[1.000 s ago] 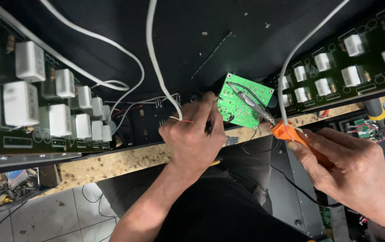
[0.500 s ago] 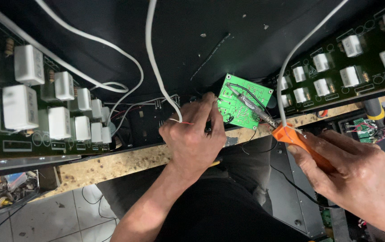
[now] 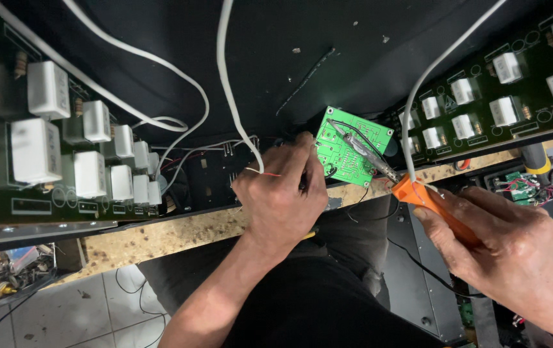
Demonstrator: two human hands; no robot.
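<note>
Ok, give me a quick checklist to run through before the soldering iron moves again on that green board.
1. Right hand has a firm grip on the orange handle of the soldering iron: ok.
2. Iron tip rests over the small green circuit board: ok, though actual contact with a joint is too small to tell.
3. Left hand steadies the board at its left edge: ok.
4. Left fingers kept apart from the hot tip: ok, a gap shows.
5. White cable crossing over the left hand stays off the iron: ok.
6. Thin red wire by the left hand is secured: cannot tell.
</note>
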